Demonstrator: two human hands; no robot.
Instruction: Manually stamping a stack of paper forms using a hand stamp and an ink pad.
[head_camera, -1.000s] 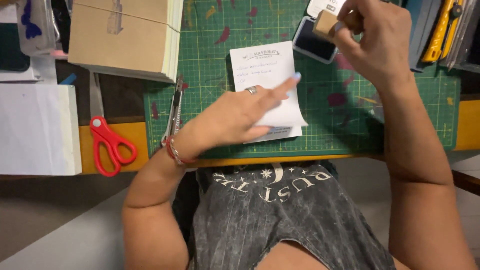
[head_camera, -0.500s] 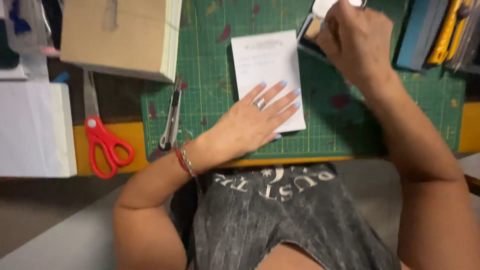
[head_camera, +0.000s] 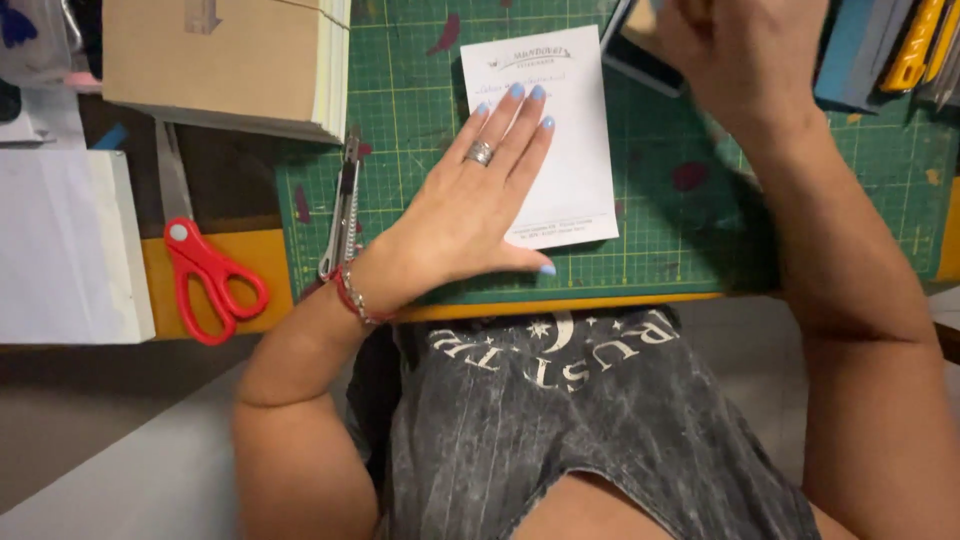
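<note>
Green cutting mat (head_camera: 650, 250) w/ grid lines on a yellow-edged table, seen from above; grey print shirt at the near edge. White paper slip (head_camera: 575, 140) lies flat on the mat, centre-far, printed header at its far end. Left hand (head_camera: 470, 200) rests palm-down & spread flat on the slip's left part, fingers pointing far, ring on one finger, red bracelet at the wrist; it presses, grips nothing. Right hand (head_camera: 745, 50) is at the far edge, blurred, curled over a dark pad (head_camera: 640, 55) just right of the slip's far corner; can't tell what it grips, if anything. Left of the hand, a utility knife (head_camera: 342, 205) lies on the mat's left edge. Further left: red scissors (head_camera: 205, 275), a white stack (head_camera: 65, 245), a brown-covered book block (head_camera: 225, 60) at far left. Yellow & blue tools (head_camera: 890, 50) at far right.
</note>
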